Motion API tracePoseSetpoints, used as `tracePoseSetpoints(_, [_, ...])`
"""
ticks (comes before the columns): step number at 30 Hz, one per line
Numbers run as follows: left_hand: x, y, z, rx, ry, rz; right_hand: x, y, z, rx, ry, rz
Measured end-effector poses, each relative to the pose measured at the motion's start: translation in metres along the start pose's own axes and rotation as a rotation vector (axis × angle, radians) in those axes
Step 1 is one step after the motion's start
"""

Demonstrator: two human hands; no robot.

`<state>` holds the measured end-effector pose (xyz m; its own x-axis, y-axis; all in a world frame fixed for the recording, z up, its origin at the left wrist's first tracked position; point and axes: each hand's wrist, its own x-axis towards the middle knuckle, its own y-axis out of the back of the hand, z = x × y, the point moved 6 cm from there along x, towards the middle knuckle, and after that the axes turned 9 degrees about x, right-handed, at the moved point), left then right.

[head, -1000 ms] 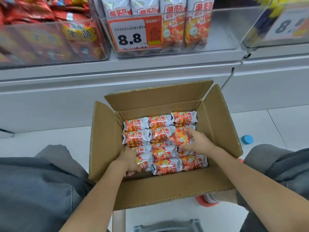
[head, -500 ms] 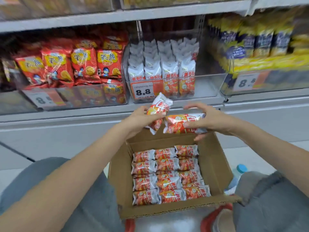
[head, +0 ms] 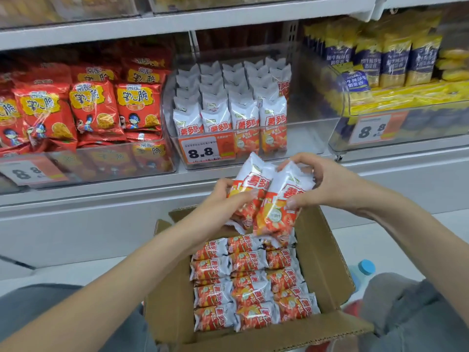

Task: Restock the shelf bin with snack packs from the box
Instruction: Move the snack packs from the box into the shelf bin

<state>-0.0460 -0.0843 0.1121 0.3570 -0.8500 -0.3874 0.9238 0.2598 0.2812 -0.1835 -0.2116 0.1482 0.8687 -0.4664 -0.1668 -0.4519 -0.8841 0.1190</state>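
Note:
Two white-and-orange snack packs are held upright side by side above the open cardboard box. My left hand grips the left snack pack around its lower half. My right hand grips the right snack pack from its right side. Inside the box lie several rows of the same packs. Straight ahead stands the clear shelf bin, filled on its left with matching packs and bare on its right. An 8.8 price tag hangs on its front.
A bin of red snack bags sits to the left, a bin of blue-and-yellow packs to the right. A blue-capped bottle stands on the floor right of the box. My knees flank the box.
Both hands lifted a pack each out of the box, raised them toward the shelf and turned them upright, side by side. The view tilted up from box to shelf.

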Motion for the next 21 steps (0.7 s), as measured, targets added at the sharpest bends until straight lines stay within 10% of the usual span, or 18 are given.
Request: tracePoseSetpoints(21, [-0.027, -0.026, 0.001, -0.057, -0.210, -0.065, 0.005, -0.034, -0.002, 0.305, 0.100, 0.081])
